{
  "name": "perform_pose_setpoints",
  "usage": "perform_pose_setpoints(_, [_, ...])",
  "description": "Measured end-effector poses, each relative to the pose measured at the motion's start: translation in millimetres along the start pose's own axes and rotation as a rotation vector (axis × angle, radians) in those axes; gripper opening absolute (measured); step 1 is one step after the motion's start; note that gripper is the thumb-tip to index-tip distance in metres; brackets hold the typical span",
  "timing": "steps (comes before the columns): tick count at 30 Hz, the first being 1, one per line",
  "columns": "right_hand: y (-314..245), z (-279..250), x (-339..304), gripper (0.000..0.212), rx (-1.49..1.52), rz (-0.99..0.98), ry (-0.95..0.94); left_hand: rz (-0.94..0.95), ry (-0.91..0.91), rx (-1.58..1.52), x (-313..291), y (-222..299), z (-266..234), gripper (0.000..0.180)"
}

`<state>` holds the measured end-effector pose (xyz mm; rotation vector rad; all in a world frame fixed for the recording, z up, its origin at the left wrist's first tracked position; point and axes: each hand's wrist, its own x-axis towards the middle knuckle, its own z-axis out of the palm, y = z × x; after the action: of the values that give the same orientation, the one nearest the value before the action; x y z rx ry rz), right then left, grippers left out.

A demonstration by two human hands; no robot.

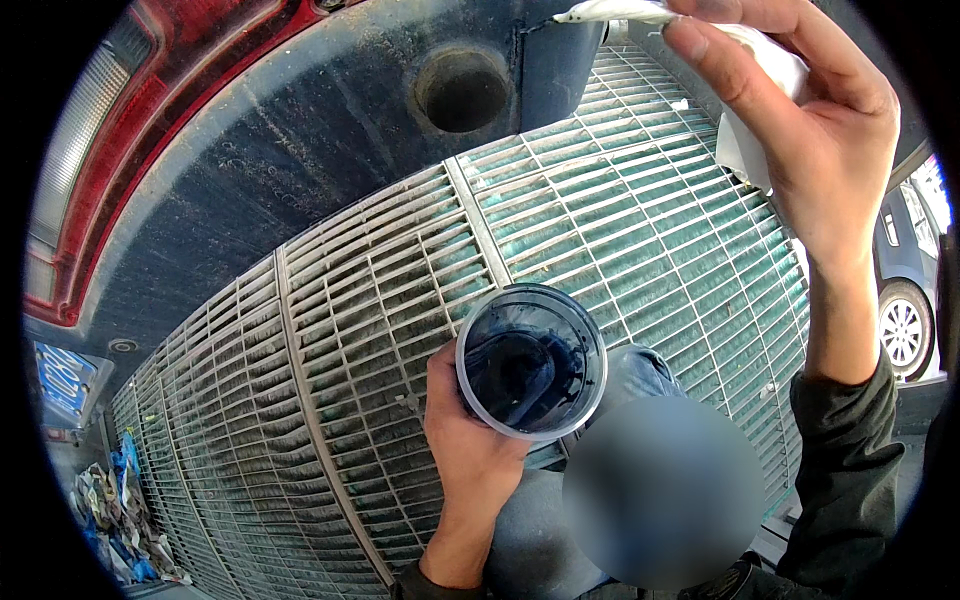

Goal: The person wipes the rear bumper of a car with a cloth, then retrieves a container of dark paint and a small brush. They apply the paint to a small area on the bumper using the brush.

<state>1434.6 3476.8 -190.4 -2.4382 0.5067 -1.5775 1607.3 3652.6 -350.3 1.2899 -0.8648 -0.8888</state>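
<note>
A clear plastic cup (588,325) with dark blue liquid paint (510,365) in the bottom and smeared up its walls is held in my left hand (465,450), fingers wrapped round its side. My right hand (810,130) is raised at the upper right, thumb and fingers pinching a twisted white strip (615,10) with a dark tip. That tip is at the edge of a dark blue car bumper (300,140), beside a dark line; whether it touches is hard to tell. A crumpled white sheet (745,150), paper or cloth, hangs behind the right hand, partly hidden by it.
A round hole (460,90) opens in the bumper. Above it at left is a red and clear tail light (70,200). Metal floor grating (400,290) lies below, with crumpled rubbish (120,510) at lower left. Another car's wheel (905,328) shows at right.
</note>
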Motion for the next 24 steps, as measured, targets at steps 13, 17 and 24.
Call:
perform_pose_setpoints(13, [-1.6,1.9,3.4,0.011,-0.069,-0.137,-0.008,0.050,-0.024,0.020,1.1,-3.6,-3.1,0.072])
perform_pose_setpoints(17, [-25.7,-22.9,-8.4,0.018,-0.244,0.093,-0.238,0.065,-0.021,0.143,2.2,-0.4,-3.6,0.071])
perform_pose_setpoints(24, [-24.0,-13.0,-28.1,0.012,0.275,0.166,-0.569,0.145,0.011,0.350,5.1,-4.1,-4.1,0.069])
